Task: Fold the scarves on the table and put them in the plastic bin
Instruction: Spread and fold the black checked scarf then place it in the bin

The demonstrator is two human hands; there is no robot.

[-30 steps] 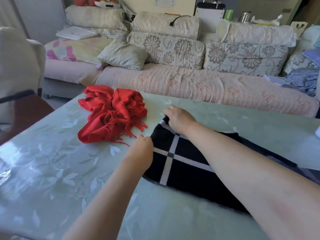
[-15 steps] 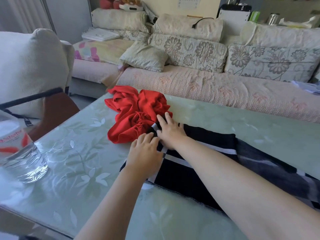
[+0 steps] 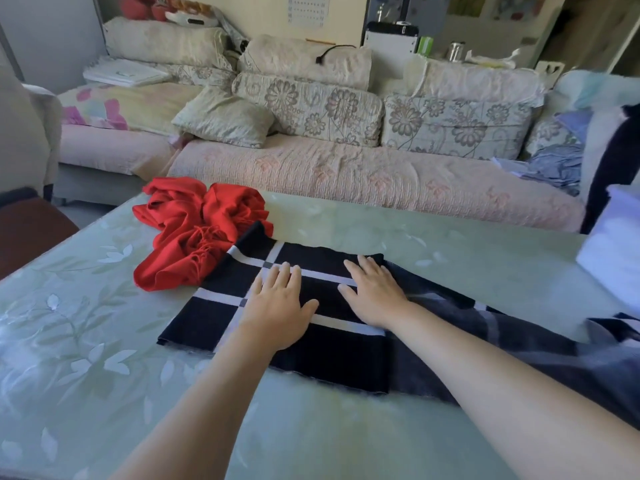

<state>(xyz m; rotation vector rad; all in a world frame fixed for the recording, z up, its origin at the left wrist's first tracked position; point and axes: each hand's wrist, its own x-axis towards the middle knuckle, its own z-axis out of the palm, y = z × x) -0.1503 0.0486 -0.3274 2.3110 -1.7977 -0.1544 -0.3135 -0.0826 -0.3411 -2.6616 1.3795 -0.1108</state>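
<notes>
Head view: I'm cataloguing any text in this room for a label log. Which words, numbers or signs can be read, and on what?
No text here can be read.
Wall calendar: rows of small marks, too small to read.
Posters on the far wall: blurred, nothing legible.

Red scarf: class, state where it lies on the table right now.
In the head view the red scarf lies bunched on the far left of the table, in front of the sofa, its right edge touching the black checked scarf.

Left hand [image 3: 277,317], right hand [image 3: 375,296] bare; left forearm [image 3: 207,403], right forearm [image 3: 485,368] bare up to frame edge
</notes>
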